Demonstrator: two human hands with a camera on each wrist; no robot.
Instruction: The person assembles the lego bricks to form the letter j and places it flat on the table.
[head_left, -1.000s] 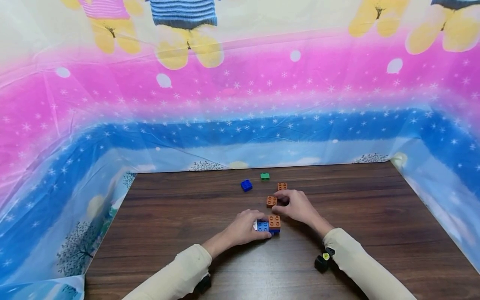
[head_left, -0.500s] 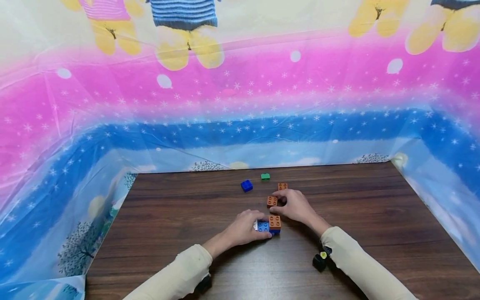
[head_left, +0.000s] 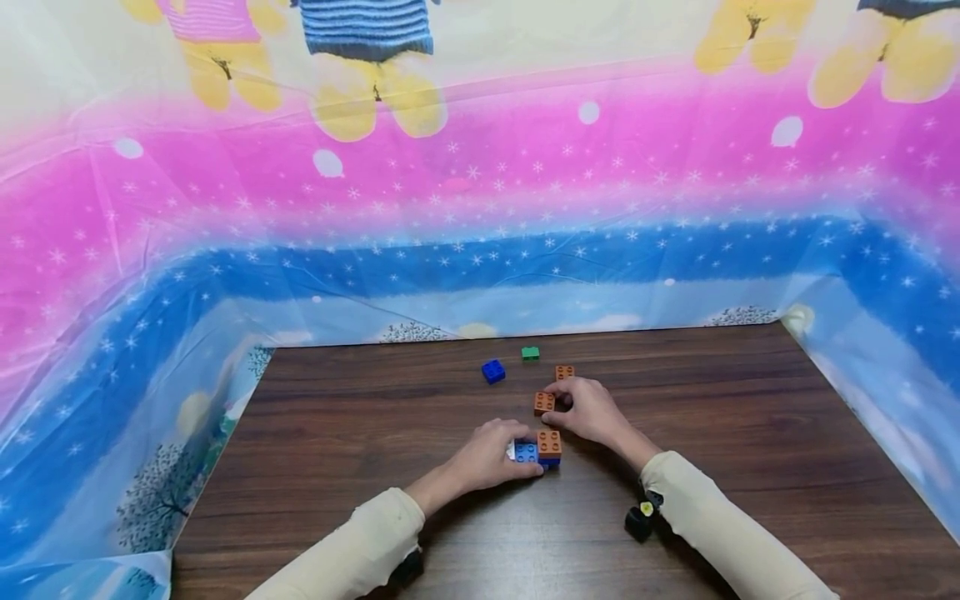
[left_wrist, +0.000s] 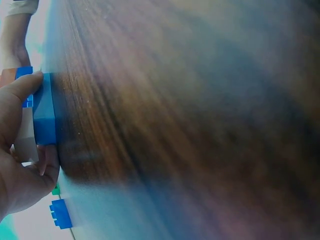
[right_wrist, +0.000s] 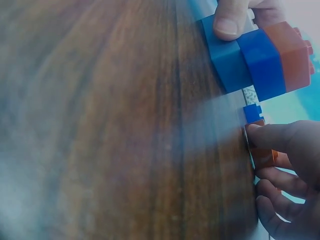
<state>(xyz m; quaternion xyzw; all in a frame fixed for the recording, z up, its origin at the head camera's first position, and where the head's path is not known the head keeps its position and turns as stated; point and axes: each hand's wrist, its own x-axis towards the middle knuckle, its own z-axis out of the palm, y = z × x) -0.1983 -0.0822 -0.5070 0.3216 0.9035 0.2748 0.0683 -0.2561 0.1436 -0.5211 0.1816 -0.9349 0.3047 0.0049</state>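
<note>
My left hand (head_left: 487, 457) grips a small stack of building bricks from its left side, thumb on the near face. At the bottom is a lighter blue brick (left_wrist: 46, 112). A darker blue brick (right_wrist: 261, 62) sits on its right end, with an orange brick (head_left: 549, 442) on top. A white piece (left_wrist: 26, 137) stands on the left part, mostly behind the fingers. Just beyond the stack, my right hand (head_left: 596, 414) pinches another orange brick (head_left: 544, 404) between thumb and fingers, at table level. That brick and the stack are apart.
Behind the right hand lies a further orange brick (head_left: 565, 372), partly covered by the fingers. A loose blue brick (head_left: 492, 372) and a green brick (head_left: 530, 353) lie farther back on the wooden table (head_left: 337, 417). A patterned cloth (head_left: 480, 258) rises along the table's far edge.
</note>
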